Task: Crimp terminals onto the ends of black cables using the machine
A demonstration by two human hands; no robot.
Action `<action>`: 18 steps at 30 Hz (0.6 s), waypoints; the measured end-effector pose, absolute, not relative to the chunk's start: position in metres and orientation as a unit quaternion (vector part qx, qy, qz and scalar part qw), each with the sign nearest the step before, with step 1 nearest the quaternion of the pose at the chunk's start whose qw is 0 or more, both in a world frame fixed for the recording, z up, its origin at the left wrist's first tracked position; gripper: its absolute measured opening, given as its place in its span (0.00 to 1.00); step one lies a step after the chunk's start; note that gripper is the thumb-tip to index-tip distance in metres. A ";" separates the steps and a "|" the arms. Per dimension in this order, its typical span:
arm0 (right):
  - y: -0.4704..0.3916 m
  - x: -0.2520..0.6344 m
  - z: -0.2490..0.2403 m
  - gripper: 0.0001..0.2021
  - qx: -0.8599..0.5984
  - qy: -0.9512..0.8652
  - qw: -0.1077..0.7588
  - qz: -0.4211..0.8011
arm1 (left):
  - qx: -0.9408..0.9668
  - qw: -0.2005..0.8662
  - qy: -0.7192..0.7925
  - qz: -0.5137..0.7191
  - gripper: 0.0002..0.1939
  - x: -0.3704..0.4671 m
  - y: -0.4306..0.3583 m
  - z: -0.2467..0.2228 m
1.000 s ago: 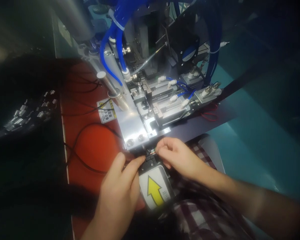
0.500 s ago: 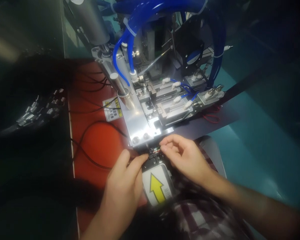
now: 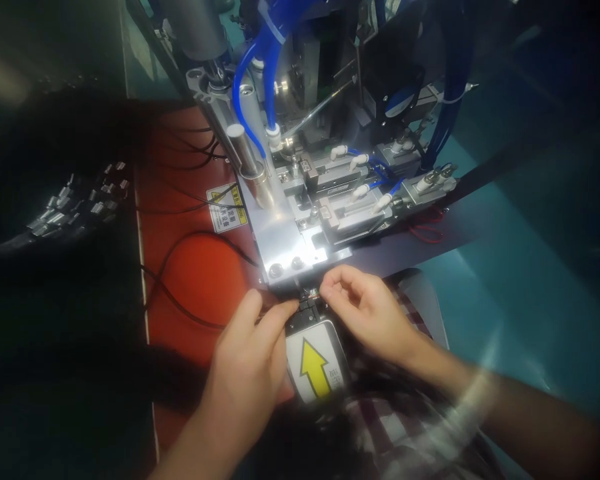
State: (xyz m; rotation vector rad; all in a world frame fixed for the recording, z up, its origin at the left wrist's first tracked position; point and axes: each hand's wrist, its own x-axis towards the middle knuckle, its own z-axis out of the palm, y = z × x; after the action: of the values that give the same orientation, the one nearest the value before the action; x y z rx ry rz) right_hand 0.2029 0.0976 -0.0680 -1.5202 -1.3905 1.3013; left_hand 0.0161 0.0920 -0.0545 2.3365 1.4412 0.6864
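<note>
Very fine, light and reddish wires [image 3: 313, 293] lie across a small black fixture [image 3: 303, 321] at the front of a machine. My right hand [image 3: 367, 310] is closed at the right of the fixture, thumb and forefinger pinched where the wire ends reach them. From the left, my left hand [image 3: 253, 360] comes in with its thumb tip on the fixture's edge. Its fingers are curled and partly hidden, and what they hold, if anything, I cannot make out. Just below sits a white plate with a yellow arrow [image 3: 314, 367] pointing at the fixture.
A bright metal block [image 3: 285, 247] stands right behind my fingertips, with pneumatic cylinders [image 3: 355, 213] and blue hoses [image 3: 273, 67] beyond. Black cables [image 3: 180, 303] cross the red table [image 3: 205, 280] on the left. Small shiny metal pieces [image 3: 75, 203] lie at far left.
The view has shifted a little, so the machine's upper parts sit slightly further right. Both hands stay at the fixture with nearly the same grip; the right fingers are curled slightly tighter.
</note>
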 end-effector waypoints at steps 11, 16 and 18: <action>0.098 0.202 -0.068 0.05 -0.603 -0.530 0.330 0.497 | 0.810 0.160 0.512 0.237 0.15 0.016 0.093 -0.055; 0.101 0.200 -0.062 0.06 -0.628 -0.524 0.307 0.487 | 0.816 0.150 0.502 0.243 0.14 0.017 0.093 -0.056; 0.105 0.201 -0.059 0.05 -0.637 -0.495 0.284 0.519 | 0.817 0.146 0.502 0.243 0.14 0.016 0.093 -0.056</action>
State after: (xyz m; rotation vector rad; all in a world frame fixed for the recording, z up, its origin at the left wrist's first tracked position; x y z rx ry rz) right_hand 0.2010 0.1054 -0.0591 -1.7042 -1.3237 1.3896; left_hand 0.0161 0.0930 -0.0558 2.3530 1.4464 0.6991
